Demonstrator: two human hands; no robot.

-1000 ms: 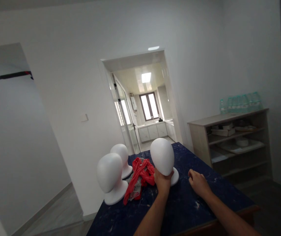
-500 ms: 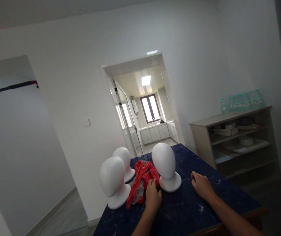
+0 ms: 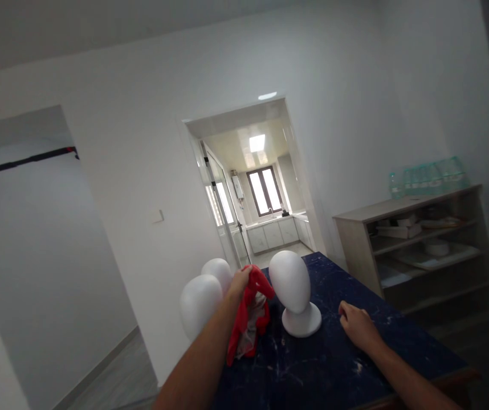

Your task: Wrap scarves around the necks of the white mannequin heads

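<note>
My left hand [image 3: 241, 280] grips the upper end of a red cloth [image 3: 251, 313] and lifts it off the table, fingers closed on the fabric. Lower folds hang down to the tabletop, with grey and whitish patches among the red. Just right of the cloth stands a white foam mannequin head [image 3: 289, 282] on its round base. Two more white heads, a near one [image 3: 199, 299] and a far one [image 3: 216, 269], stand to the left, partly covered by my left arm. My right hand [image 3: 358, 324] rests on the table with its fingers loosely curled, apart from everything else.
The dark blue marbled table [image 3: 296, 370] carries all of this. At the right stands a wooden shelf unit [image 3: 351, 245] with bottles [image 3: 435, 177] on top and boxes and trays inside. Beyond the table a doorway opens onto a kitchen [image 3: 270, 233].
My left hand has taken hold of the red cloth and raised its upper end, moving forward and a little left. My right hand stays in place on the table.
</note>
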